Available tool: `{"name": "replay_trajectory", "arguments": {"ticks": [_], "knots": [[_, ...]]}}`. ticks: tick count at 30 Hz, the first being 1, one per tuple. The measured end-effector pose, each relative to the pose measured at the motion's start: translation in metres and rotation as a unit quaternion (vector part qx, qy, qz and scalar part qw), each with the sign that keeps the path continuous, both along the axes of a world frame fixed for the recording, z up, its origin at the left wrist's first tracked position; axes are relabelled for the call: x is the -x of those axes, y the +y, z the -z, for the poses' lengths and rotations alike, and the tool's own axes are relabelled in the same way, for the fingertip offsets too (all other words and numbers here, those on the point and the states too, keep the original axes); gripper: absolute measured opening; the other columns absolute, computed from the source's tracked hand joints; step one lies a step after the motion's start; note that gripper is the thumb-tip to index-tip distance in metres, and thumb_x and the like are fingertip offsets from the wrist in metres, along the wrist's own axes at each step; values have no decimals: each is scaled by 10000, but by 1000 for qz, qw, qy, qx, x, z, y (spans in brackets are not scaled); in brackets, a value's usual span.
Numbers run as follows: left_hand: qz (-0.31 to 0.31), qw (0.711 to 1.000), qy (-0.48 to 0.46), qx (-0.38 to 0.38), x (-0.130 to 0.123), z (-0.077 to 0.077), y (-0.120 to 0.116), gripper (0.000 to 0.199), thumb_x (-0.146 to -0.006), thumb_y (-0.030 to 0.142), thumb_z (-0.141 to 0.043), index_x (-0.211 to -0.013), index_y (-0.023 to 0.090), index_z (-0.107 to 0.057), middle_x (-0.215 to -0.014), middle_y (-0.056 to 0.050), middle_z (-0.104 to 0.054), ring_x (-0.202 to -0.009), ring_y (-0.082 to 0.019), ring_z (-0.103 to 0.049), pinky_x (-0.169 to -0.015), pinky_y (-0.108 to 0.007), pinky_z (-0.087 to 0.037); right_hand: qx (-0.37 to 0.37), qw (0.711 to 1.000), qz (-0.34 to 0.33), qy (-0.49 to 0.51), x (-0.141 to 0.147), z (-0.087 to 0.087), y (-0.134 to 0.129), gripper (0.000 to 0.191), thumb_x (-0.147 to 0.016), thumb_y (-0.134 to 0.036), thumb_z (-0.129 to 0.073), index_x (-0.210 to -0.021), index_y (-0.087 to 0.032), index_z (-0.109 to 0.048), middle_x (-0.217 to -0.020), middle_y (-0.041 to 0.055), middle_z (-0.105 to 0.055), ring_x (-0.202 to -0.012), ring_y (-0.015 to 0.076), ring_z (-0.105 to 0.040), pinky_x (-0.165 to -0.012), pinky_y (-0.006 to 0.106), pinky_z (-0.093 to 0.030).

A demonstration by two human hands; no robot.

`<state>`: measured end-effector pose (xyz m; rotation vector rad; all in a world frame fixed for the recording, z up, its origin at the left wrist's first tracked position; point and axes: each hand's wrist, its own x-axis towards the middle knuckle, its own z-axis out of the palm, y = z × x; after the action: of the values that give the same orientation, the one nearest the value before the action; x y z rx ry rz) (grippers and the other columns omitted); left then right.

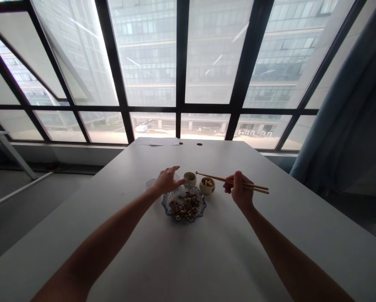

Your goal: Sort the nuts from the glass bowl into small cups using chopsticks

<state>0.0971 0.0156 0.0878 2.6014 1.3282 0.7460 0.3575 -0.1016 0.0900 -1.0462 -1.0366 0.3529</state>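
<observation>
**Left forearm [117, 241] and right forearm [288, 251] extending from the bottom edge over a white surface [188, 260]**

A wall of dark-framed windows [181, 54] is rising beyond the far end of the surface, and a blue curtain [338, 109] is hanging at the right. Part of a white table [16, 155] is showing at the far left. Sheets of paper [156, 141] are lying at the surface's far edge.

Near the middle of the surface, a clear glass bowl [166, 206] with a wavy rim is holding a heap of brown pieces [188, 206]. The left hand [166, 181] is hovering at the bowl's far left side, its fingers spreading wide and holding nothing; whether it is touching the rim, I cannot tell. Something clear [150, 183] is lying just behind that hand, partly hidden.

The right hand [241, 191] is gripping a pair of wooden chopsticks [217, 178], its fingers closing around them. Their tips are nearly meeting near the far right rim of the greenish cup [190, 180]; whether they are pinching anything, I cannot tell.

That cup is standing just behind the bowl. A second, pale cup [207, 191] is standing beside it, to the right, holding small light-brown pieces [208, 183].
</observation>
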Motion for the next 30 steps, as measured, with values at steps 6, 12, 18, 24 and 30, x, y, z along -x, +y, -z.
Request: {"name": "replay_trajectory", "arguments": {"ticks": [6, 12, 18, 24, 30], "knots": [[-18, 979, 152, 133, -63, -3, 30, 857, -748, 613, -660, -1441, 171, -419, -1375, -164, -607, -1283, -306, -564, -1094, -396, -387, 14, 998, 27, 54, -13, 7, 7, 612, -812, -753, -555, -641, -167, -605, -432, 16, -599, -301, 114, -504, -298, 224, -363], [-30, 970, 174, 168, -68, -2, 43, 674, -642, 673, -682, -1127, 205, -665, -1165, -110, -728, -1101, -320, -660, -964, -385, -465, 30, 997, 30, 59, -17, 11, 7, 625, -803, -763, -553, -632, -164, -603, -437, 20, -601, -304, 112, -507, -299, 222, -365], [-51, 975, 152, 150, -62, 4, 32, 764, -631, 754, -630, -1146, 191, -657, -1148, -129, -727, -1111, -337, -645, -1080, -483, -376, 41, 998, 24, 48, -13, 14, 7, 621, -817, -756, -542, -634, -165, -600, -437, 18, -598, -305, 109, -504, -304, 218, -372], [-28, 993, 110, 31, -58, 15, 20, 731, -653, 674, -680, -1187, 175, -644, -1058, -128, -738, -1120, -315, -640, -1227, -530, -108, 34, 999, 28, 8, -11, 20, 6, 571, -903, -684, -484, -660, -180, -598, -448, 18, -602, -313, 125, -519, -310, 232, -386], [34, 993, 64, -88, -59, 15, 12, 622, -708, 478, -733, -1249, 211, -582, -1119, -86, -726, -1145, -293, -615, -1239, -549, -67, -86, 937, 12, -338, -13, 28, -5, 444, -991, -472, -455, -683, -201, -623, -552, 26, -644, -456, 129, -599, -471, 247, -477]]}}
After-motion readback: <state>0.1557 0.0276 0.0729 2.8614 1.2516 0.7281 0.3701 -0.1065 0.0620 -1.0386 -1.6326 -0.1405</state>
